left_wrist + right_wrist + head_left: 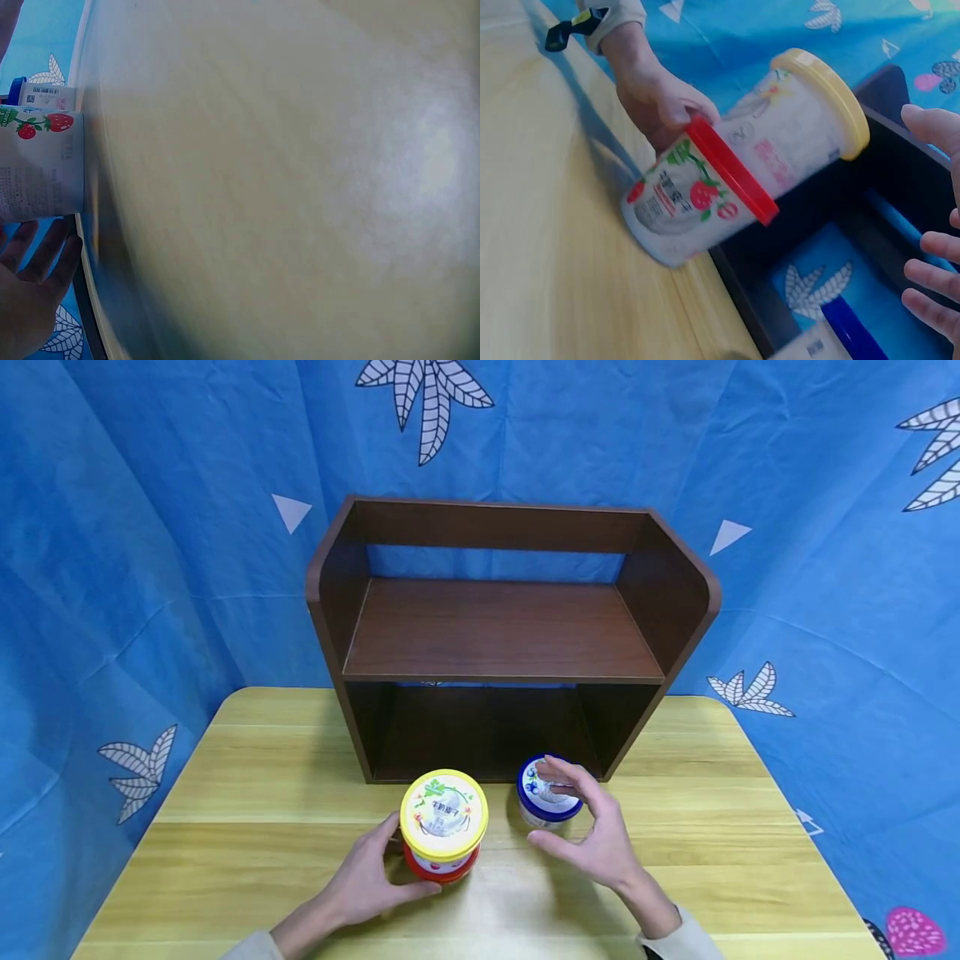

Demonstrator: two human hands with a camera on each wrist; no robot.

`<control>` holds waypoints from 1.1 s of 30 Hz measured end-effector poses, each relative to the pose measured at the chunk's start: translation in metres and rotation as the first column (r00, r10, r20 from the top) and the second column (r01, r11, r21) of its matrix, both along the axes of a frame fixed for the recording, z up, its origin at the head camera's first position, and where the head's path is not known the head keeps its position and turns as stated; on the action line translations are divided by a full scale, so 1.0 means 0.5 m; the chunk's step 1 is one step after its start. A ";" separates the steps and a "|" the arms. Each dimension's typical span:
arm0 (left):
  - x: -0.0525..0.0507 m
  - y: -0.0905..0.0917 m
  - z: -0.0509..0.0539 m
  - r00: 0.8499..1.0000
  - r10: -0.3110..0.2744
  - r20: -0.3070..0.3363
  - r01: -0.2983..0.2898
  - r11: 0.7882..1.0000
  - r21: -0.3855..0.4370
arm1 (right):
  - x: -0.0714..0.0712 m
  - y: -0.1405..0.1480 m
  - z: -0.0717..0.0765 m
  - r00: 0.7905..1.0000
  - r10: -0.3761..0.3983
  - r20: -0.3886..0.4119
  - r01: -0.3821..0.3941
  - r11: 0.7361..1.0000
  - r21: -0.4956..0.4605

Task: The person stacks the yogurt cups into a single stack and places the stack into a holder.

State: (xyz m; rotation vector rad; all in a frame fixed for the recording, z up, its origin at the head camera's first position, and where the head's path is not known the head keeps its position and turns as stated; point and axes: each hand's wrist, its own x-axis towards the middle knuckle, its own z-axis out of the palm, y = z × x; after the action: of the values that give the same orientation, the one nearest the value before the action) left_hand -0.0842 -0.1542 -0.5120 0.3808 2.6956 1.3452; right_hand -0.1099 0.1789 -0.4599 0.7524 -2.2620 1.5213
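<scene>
A tub with a red lid and strawberry pictures [667, 199] carries a yellow-lidded tub [444, 814] on top. My left hand [360, 877] curves loosely around the left and front of this stack. In the left wrist view its fingers [49, 259] look spread and fairly straight beside the strawberry tub; firm contact is unclear. Beyond, to the right, stands a smaller-looking tub with a blue lid [536, 814]. My right hand [596, 839] hovers at that tub's right side, thumb and fingers apart, partly covering its lid from the head camera.
Behind the tubs stands a dark brown two-level shelf [502, 631] on the light wooden table [262, 802]. The blue-lidded tub is close to the shelf's lower front edge. A blue patterned cloth [187, 527] hangs behind and at both sides.
</scene>
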 end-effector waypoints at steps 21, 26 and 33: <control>-0.001 0.001 -0.002 1.000 0.006 0.001 -0.006 1.000 -0.002 | -0.026 0.086 -0.039 0.988 -0.149 0.047 0.150 0.988 -0.036; 0.000 0.001 -0.002 1.000 0.002 0.000 -0.002 1.000 -0.005 | -0.037 0.092 -0.055 0.978 -0.196 0.077 0.198 0.980 -0.020; 0.000 0.000 -0.001 1.000 0.002 0.014 -0.002 1.000 -0.009 | -0.048 0.100 -0.075 0.955 -0.242 0.172 0.237 0.970 0.049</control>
State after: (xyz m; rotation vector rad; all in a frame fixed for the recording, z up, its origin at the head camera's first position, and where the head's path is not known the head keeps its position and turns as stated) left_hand -0.0841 -0.1542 -0.5127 0.3668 2.6906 1.3304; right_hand -0.1336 0.2290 -0.4973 0.3435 -2.4030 1.4948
